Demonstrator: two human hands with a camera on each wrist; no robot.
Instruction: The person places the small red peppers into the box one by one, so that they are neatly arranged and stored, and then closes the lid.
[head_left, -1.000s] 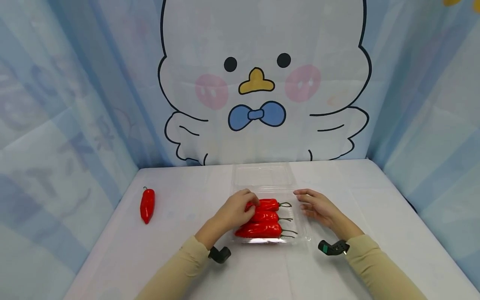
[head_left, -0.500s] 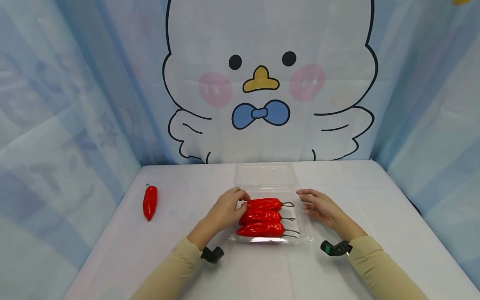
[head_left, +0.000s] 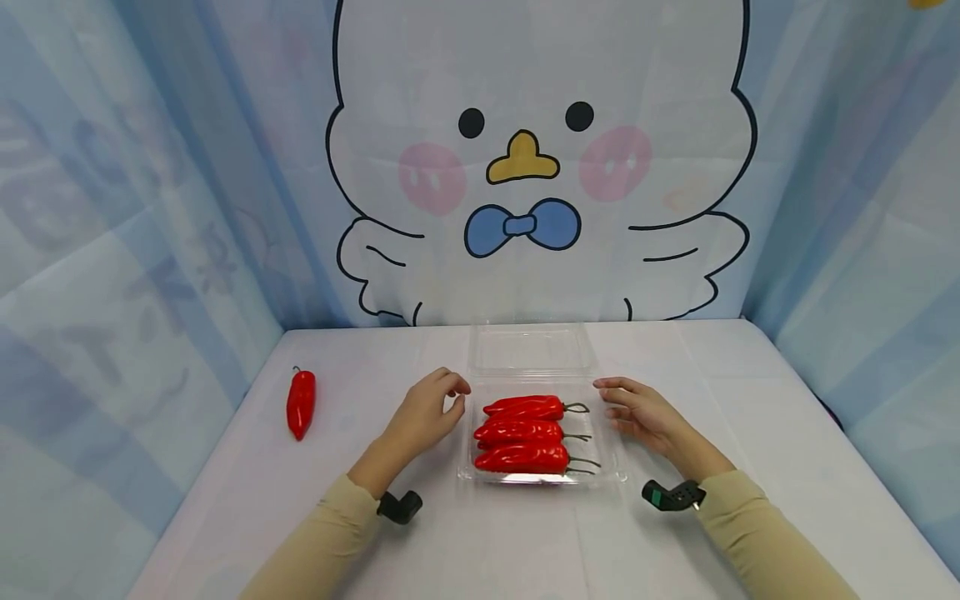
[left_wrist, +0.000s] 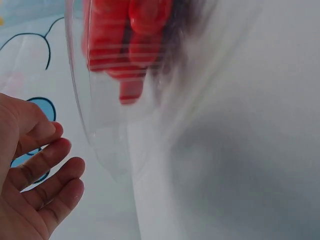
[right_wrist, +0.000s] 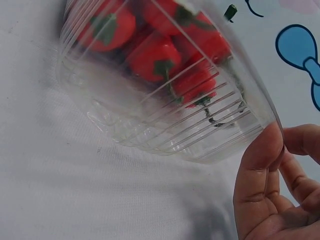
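Several shiny red chili peppers (head_left: 525,457) with green stems lie side by side in a clear plastic clamshell box (head_left: 609,467), stems toward the right. Its lid (head_left: 532,346) is folded back behind it. My left hand (head_left: 423,414) hovers just left of the box, its fingers loosely bent with nothing between them; in the left wrist view, a gap separates these fingers (left_wrist: 69,172) from the clear wall. At the box's right rim, my right hand (head_left: 643,417) pinches the edge between thumb and forefinger, as the right wrist view shows.
Another red chili pepper (head_left: 301,405) lies alone at the left of the white-covered table (head_left: 525,542). A printed curtain (head_left: 525,283) with a cartoon bird rises behind the table and along both sides. Dark wrist cameras sit at both cuffs.
My left hand has let go of a chili pepper in the box and moved left, off the peppers. The right hand stays at the rim. The view has shifted slightly.
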